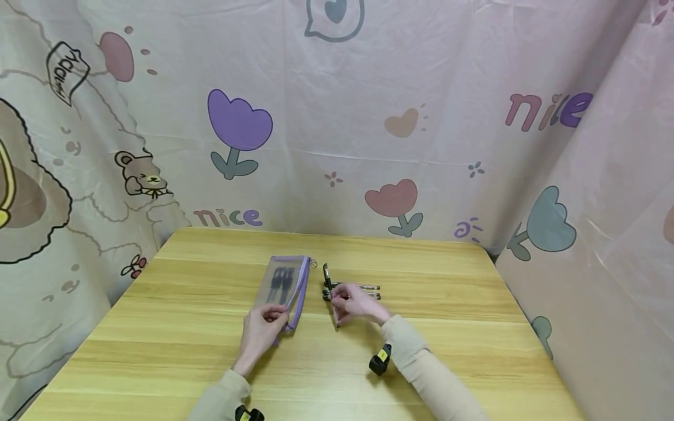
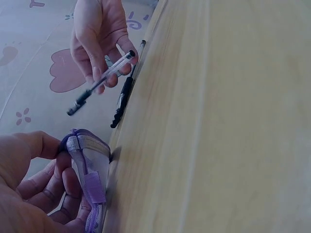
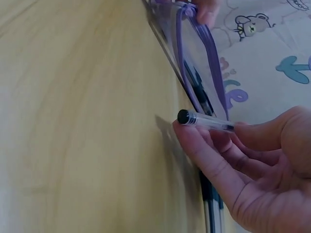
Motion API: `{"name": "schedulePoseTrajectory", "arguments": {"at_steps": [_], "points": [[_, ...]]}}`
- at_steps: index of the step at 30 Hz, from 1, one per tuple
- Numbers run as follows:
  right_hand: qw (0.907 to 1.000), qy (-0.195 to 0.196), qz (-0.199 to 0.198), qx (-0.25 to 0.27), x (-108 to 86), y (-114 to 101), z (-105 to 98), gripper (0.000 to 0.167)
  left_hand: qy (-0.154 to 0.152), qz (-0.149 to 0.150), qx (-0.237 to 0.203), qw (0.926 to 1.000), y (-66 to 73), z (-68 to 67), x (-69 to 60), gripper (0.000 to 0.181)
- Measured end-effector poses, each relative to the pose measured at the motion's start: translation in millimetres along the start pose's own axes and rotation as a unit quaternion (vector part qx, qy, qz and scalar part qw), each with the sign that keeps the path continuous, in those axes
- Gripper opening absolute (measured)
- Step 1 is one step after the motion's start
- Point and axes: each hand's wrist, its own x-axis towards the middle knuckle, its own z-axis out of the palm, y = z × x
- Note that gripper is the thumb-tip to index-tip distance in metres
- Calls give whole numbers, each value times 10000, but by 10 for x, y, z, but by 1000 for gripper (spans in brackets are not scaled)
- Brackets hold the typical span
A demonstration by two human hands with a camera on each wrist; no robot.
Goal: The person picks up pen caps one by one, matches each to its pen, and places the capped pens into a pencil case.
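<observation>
A see-through pencil case (image 1: pixel 265 286) with purple zip edging lies on the table, its zip side parted in the right wrist view. Two dark pens (image 1: pixel 281 280) show through its mesh. My left hand (image 1: pixel 265 327) pinches the case's near end between thumb and fingers. To the right, my right hand (image 1: pixel 355 303) holds a clear-barrelled gel pen (image 2: pixel 108 76) with a black cap, tilted above the table. Beneath and behind that hand lie more gel pens (image 1: pixel 371 287), partly hidden by it; their exact number cannot be told.
The wooden table (image 1: pixel 447 339) stands against a printed cloth backdrop (image 1: pixel 337 117) at the back and both sides. A black wrist camera (image 1: pixel 380 359) sits by the right sleeve, and another (image 1: pixel 248 414) by the left sleeve.
</observation>
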Motion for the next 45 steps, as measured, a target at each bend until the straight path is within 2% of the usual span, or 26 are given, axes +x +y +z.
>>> {"name": "schedulePoseTrajectory", "arguments": {"at_steps": [7,13,17,26,31,35,40,45], "points": [[9961,21,386,788,102,-52,106,28,-14,-7,0,10000,3,-1,-1,12],[9822,9,854,1670,263,-77,184,28,-48,8,-6,10000,2,-2,-7,12],[9758,46,1002,1941,370,-91,247,27,-31,37,26,10000,1,3,-4,12],[9772,266,964,1875,519,-225,464,33,-76,-22,-83,9999,-5,4,-8,13],[9798,263,910,1762,610,-244,547,9,-53,28,-147,9999,-3,12,-11,11],[9813,318,848,1700,676,-236,596,12,43,219,-97,9997,-12,20,-14,10],[9826,403,780,1634,720,-243,634,3,80,281,-165,9994,-18,27,-20,9],[9834,375,747,1611,738,-250,631,14,39,247,-136,9996,-17,28,-13,9]]}}
